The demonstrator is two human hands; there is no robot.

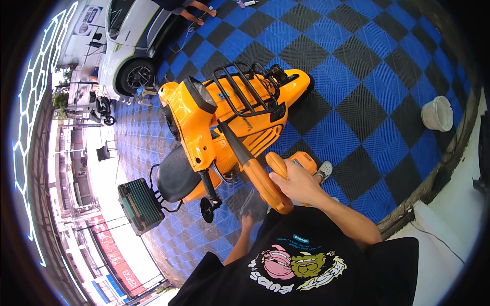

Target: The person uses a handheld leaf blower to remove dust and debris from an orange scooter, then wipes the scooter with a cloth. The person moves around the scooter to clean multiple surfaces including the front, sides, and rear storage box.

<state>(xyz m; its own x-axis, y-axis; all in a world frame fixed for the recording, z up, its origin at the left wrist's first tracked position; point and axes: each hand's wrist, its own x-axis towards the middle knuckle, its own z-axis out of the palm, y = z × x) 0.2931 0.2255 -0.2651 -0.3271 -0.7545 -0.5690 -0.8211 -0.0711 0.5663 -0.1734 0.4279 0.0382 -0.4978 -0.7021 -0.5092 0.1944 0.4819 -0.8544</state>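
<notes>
A yellow-orange scooter (191, 127) stands just ahead of me, with a black front rack (244, 92) and a dark seat (176, 173). In my right hand (297, 181) is the handle of an orange handheld blower (268, 188), fingers wrapped round it. The blower's long dark nozzle (236, 140) points at the scooter's front, close to its bodywork; whether they touch I cannot tell. Lower down, my left hand (247, 220) is raised beside the scooter's handlebar end and round mirror (208, 209). It grips a thin grey thing like a cloth (253, 202).
A ribbed green top box (140, 205) sits behind the seat. On the blue and black tiled floor (352, 117), a white bucket (437, 113) stands at the right. A white car (125, 56) is parked at far left, with another person's bare legs (196, 13) beside it.
</notes>
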